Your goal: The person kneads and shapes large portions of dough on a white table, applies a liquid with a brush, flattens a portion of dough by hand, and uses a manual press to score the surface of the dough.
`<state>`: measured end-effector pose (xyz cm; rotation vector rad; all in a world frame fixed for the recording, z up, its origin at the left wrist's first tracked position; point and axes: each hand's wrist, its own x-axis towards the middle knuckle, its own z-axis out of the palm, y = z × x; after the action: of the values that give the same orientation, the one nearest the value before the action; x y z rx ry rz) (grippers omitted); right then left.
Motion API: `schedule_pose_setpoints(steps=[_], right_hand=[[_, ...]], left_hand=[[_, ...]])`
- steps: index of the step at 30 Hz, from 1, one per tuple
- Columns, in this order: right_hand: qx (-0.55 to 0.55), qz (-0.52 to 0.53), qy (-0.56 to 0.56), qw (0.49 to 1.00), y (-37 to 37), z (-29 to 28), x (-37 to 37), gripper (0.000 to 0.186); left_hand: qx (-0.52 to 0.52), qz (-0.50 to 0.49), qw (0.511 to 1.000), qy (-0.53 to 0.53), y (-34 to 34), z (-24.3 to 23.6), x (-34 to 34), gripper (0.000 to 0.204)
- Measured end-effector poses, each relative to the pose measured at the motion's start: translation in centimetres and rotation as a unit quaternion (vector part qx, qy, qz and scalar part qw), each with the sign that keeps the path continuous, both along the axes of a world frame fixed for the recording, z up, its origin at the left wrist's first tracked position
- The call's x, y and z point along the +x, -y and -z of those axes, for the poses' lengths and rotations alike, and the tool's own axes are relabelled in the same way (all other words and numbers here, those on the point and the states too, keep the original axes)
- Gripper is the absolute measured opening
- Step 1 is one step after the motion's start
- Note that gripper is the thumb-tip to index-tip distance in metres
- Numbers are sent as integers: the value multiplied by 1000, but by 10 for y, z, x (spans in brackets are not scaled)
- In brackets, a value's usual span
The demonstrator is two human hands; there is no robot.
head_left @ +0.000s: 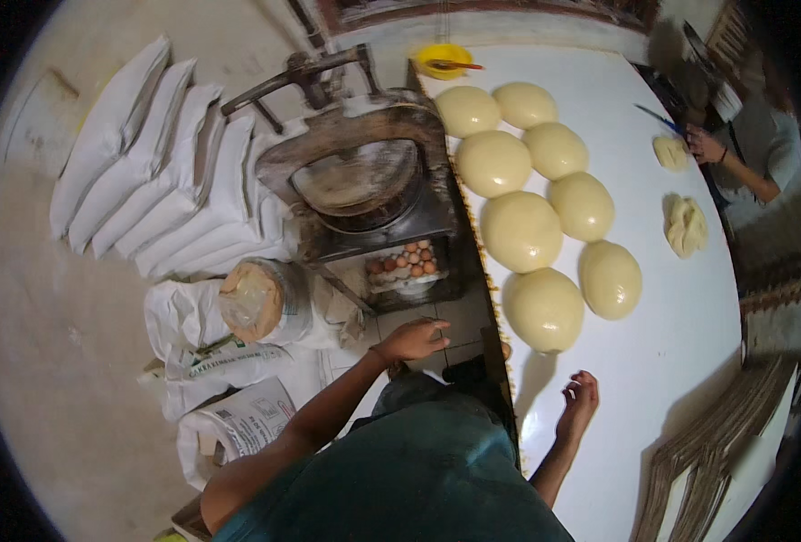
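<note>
My left hand (418,336) hangs over the tiled floor left of the white table (653,352), below a tray of brown and white eggs (405,262), its fingers apart and holding nothing. My right hand (576,402) is over the tabletop, fingers loosely bent and apart, empty, just below the nearest glossy dough ball (545,307). Several more rounded dough balls (519,230) stand in two rows up the table. Two rougher dough pieces (685,226) lie at the right. A small brown object (505,350) at the table's left edge is too small to name.
A heavy metal press (355,181) stands left of the table, beside stacked white sacks (129,154) and an opened container (256,298). A yellow bowl (441,54) sits at the far corner. A co-worker's hand (703,144) holds a knife (655,116). Stacked boards (707,452) lean at lower right.
</note>
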<state>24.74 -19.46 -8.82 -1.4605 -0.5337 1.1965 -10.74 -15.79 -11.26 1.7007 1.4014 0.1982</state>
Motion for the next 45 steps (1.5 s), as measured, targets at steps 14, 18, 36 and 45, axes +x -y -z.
schedule_pose_setpoints(steps=[14, 18, 36, 45], right_hand=[[-317, -211, -290, 878, -149, 137, -402, 30], [-340, -82, -322, 880, -193, 203, -490, 13], [-233, -45, 17, 971, 29, 199, -304, 13], [-206, 219, -108, 947, 222, 68, -282, 8]], left_hand=[[-125, -297, 938, 131, 100, 56, -166, 48], [-150, -389, 899, 135, 90, 60, -172, 44], [-209, -404, 603, 655, 55, 132, -240, 69], [-515, -357, 690, 363, 121, 149, -204, 11]])
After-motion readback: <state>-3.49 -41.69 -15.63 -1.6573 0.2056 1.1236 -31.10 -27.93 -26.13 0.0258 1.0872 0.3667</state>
